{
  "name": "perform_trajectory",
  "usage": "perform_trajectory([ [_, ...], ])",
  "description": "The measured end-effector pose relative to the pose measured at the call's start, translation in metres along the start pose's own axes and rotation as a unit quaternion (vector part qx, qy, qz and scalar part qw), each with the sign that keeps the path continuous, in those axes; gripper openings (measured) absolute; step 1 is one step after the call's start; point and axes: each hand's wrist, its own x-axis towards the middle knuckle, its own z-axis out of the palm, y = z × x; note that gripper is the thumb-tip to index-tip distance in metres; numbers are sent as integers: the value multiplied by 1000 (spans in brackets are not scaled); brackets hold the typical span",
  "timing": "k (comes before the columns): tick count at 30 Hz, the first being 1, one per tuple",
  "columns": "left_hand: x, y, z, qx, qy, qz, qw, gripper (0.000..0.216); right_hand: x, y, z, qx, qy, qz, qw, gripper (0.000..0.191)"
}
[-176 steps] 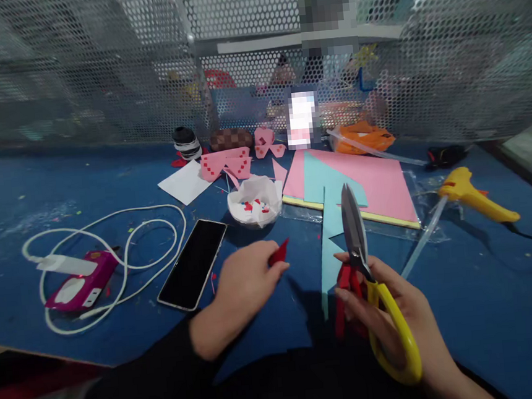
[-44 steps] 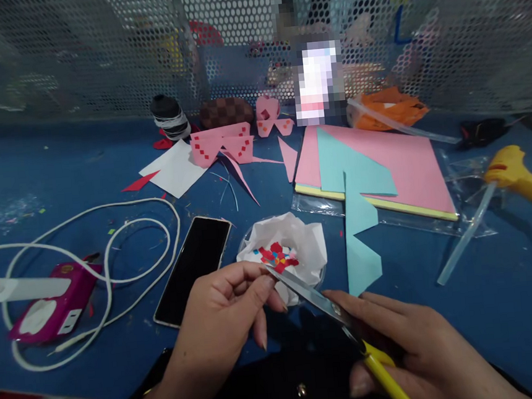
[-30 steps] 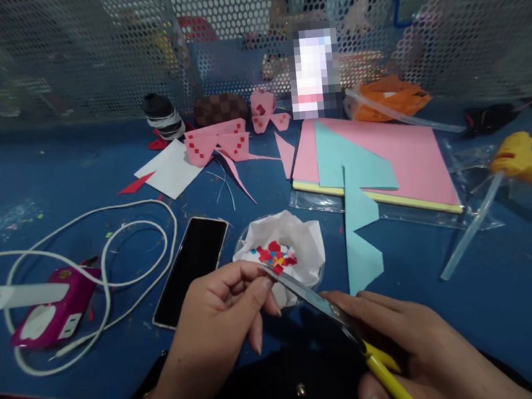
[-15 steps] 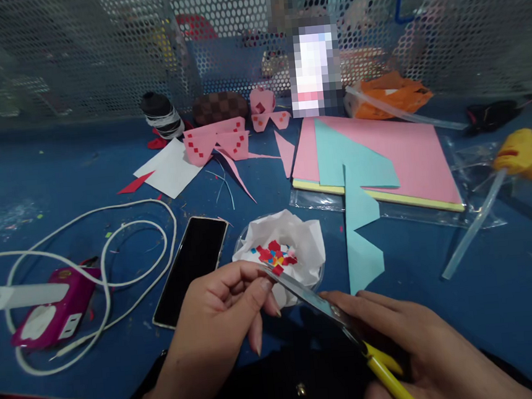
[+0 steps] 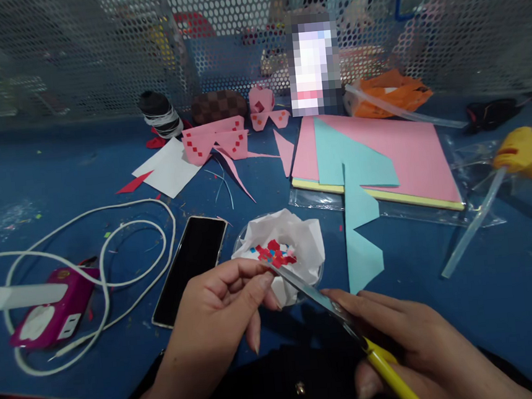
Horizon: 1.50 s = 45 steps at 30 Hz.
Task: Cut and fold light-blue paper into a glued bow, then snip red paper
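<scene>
My right hand (image 5: 413,335) grips a pair of scissors (image 5: 318,297) by their yellow handles. The blades look nearly closed and point up and left, their tips at the fingertips of my left hand (image 5: 224,315). Thumb and forefinger of that left hand are pinched together. What lies between them is too small or hidden to name. Just beyond the fingertips stands a clear bowl lined with crumpled white paper (image 5: 309,236). In it lie small cut paper bits (image 5: 276,253), mostly red, with a few blue ones.
A dark phone (image 5: 190,268) and a purple device (image 5: 55,311) with a looped white cable lie left. Light-blue zigzag paper (image 5: 366,246) overlaps pink sheets (image 5: 421,161). Pink paper masks (image 5: 217,141) sit farther back. A yellow glue gun (image 5: 523,152) is at right.
A red bit seen just under the scissor tips has left that spot, and the red pieces in the bowl lie differently, covering the yellow ones. My right thumb has shifted slightly on the handles.
</scene>
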Motion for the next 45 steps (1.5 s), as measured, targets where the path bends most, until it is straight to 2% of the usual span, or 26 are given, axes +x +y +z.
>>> perform_trajectory([
  [6, 6, -3, -3, -5, -21, 5, 1000, 16, 2, 1, 1, -2, -3, 3, 1000, 57],
  [16, 6, -2, -3, 13, -11, 2, 1000, 17, 1, 3, 2, 22, 0, -4, 1000, 52],
  [21, 5, -2, -3, 19, -5, 8, 1000, 17, 3, 2, 2, 16, 3, 5, 1000, 53],
  [25, 5, -4, -4, 19, -4, 13, 1000, 16, 2, -1, 1, 43, -6, 10, 999, 46],
  [29, 6, -7, -5, 9, -7, 10, 1000, 15, 0, -6, 1, 47, -10, 43, 998, 46],
  [35, 7, -7, -5, -10, -2, -4, 1000, 17, 0, -7, 1, -47, -7, 49, 998, 75],
  [42, 7, -7, -7, -7, -17, 3, 1000, 14, 0, -3, 1, -108, -11, 18, 994, 80],
  [45, 7, -8, -8, -5, -28, 5, 1000, 14, -2, 2, 4, -125, -3, -2, 992, 74],
])
